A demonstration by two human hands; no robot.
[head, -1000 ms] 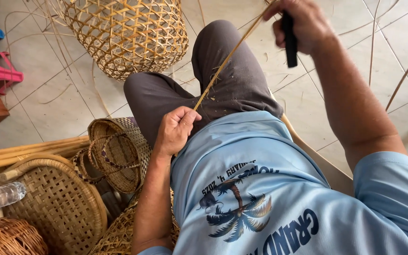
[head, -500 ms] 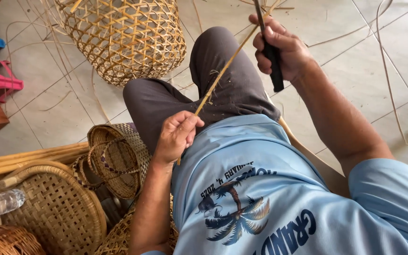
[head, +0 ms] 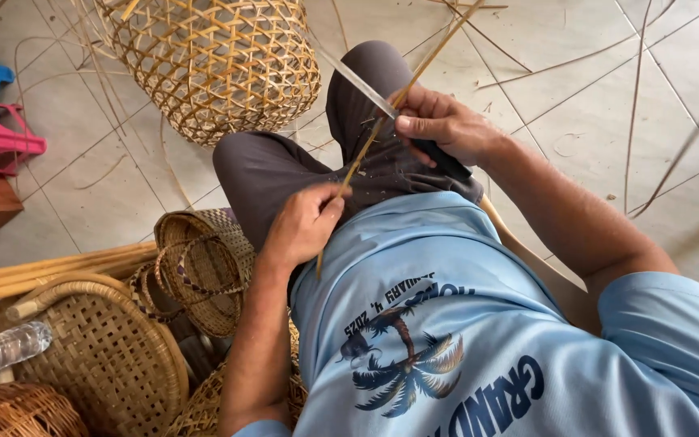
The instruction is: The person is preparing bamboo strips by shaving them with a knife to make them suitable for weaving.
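Your left hand point(head: 305, 222) fingers pinch the bamboo strip point(head: 382, 121) over your lap; right hand point(head: 438, 125) grips the knife point(head: 366, 85), blade on strip. Looks mid-shave. Next stroke needs steady tension, shallow angle w/ blade.

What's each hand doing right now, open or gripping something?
Left hand: closed, pinching the bamboo strip.
Right hand: closed around the knife, blade against the strip.
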